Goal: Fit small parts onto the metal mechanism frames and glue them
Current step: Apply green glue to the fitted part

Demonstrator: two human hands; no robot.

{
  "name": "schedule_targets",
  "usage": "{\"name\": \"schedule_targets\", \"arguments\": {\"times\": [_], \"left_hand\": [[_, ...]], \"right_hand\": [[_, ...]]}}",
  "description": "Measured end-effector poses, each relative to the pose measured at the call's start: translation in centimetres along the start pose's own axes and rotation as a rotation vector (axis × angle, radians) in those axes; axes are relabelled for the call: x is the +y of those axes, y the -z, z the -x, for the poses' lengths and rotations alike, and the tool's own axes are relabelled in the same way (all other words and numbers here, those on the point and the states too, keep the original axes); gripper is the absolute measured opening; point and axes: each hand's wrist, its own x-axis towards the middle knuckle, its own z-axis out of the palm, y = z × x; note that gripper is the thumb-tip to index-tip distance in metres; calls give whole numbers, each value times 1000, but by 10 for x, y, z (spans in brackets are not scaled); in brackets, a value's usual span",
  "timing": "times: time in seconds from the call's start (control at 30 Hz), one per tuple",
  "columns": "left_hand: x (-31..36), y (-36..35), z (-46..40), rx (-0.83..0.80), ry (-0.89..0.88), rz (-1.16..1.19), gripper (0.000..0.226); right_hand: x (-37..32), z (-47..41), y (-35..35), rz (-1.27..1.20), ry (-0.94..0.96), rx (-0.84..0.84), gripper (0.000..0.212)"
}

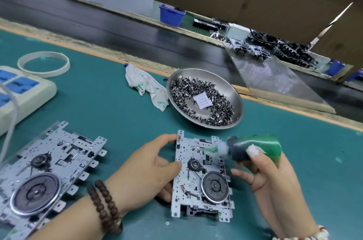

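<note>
1. You have two metal mechanism frames in front of you on the green bench (117, 106): the near frame (200, 177) lies flat just below the steel dish, and the second frame (45, 169) lies well to the left of it, tilted at an angle.
2. Your left hand (145, 169) grips the near frame by its left edge, thumb on the top plate and fingers curled around the side and under it.
3. Your right hand (261, 171) is clamped on one green glue bottle (253, 149), held on its side; the bottle's nozzle (211, 149) points left and its tip sits over the upper part of the near frame. Whether the tip touches the metal, you cannot tell.
4. One steel dish (204, 98) stands just above the near frame, holding a heap of small dark metal parts (184, 90), too many to count, plus one small white packet (203, 101).
5. One crumpled white cloth (147, 86) lies touching the dish's left rim.
6. One white ring (44, 63) lies far left of the dish, and one beige power strip (21, 92) with blue sockets sits just below that ring.
7. You wear a double loop of brown beads (106, 206) on the left wrist.
8. Two blue bins (171, 13) show beyond the dish, across the dark conveyor belt (117, 29).
</note>
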Motion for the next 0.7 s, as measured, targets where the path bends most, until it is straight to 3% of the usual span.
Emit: {"name": "schedule_targets", "arguments": {"times": [0.27,0.5,0.7], "left_hand": [[0,4,5,39,-34,-27,37],[0,6,3,68,-17,-45,38],[5,7,6,108,-30,5,40]], "right_hand": [[-3,-1,7,-91,-99,-58,37],[-5,1,6,308,34,-41,45],[-2,-5,11,321,79,5,39]]}}
